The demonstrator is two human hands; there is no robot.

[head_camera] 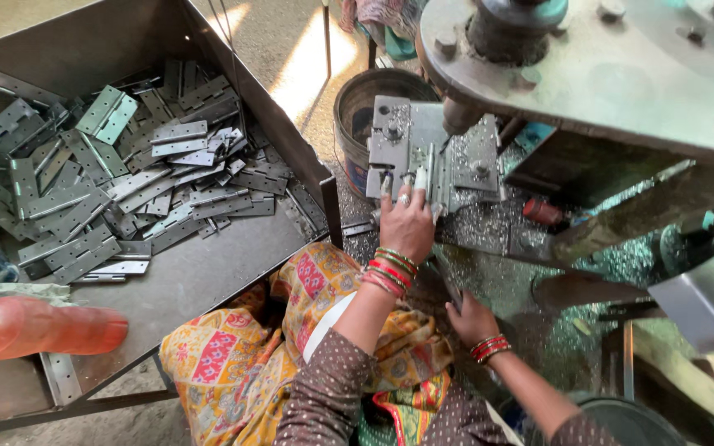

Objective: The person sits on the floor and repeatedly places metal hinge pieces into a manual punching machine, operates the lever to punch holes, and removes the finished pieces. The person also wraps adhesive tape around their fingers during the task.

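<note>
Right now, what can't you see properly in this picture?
Head view only:
- Left hand fingertips: hidden among the grey metal press fixture plates; whether they pinch a small hinge piece is unclear.
- Right hand fingers: lost in shadow under the press table.
- Round blue-rimmed bucket: contents dark, partly blocked by the fixture.
- Orange plastic bottle: cut off by the left edge.

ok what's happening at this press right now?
A person sits at a metal press. The left hand reaches up to the die plate, fingertips on a small metal piece there. The right hand rests low on the swarf-covered base, and whether it holds anything is hidden. To the left, a steel tray holds a heap of grey hinge leaves. A bucket stands behind the die.
</note>
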